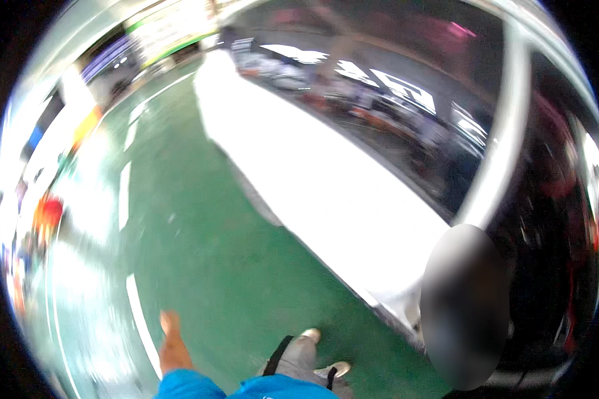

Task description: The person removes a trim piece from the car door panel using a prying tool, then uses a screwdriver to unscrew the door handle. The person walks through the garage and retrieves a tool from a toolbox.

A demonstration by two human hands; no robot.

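Observation:
My left hand (170, 324) hangs low over the green floor, below a blue sleeve (188, 384). It is small and blurred, so how its fingers are held does not show, and no object stands out in it. My right hand is out of the picture. To my right runs the long white body of a vehicle (339, 193), with dark reflective glass (359, 100) above it. A pale pillar (499, 173) rises between the panes. There is a gap of floor between my left hand and the vehicle.
Green floor (213, 266) stretches ahead, with a dashed white line (125, 193) on the left. Beyond the line stands a blurred red and orange object (48, 213). A bright board (173, 30) is at the far end. A grey blurred oval (466, 306) covers part of the right side.

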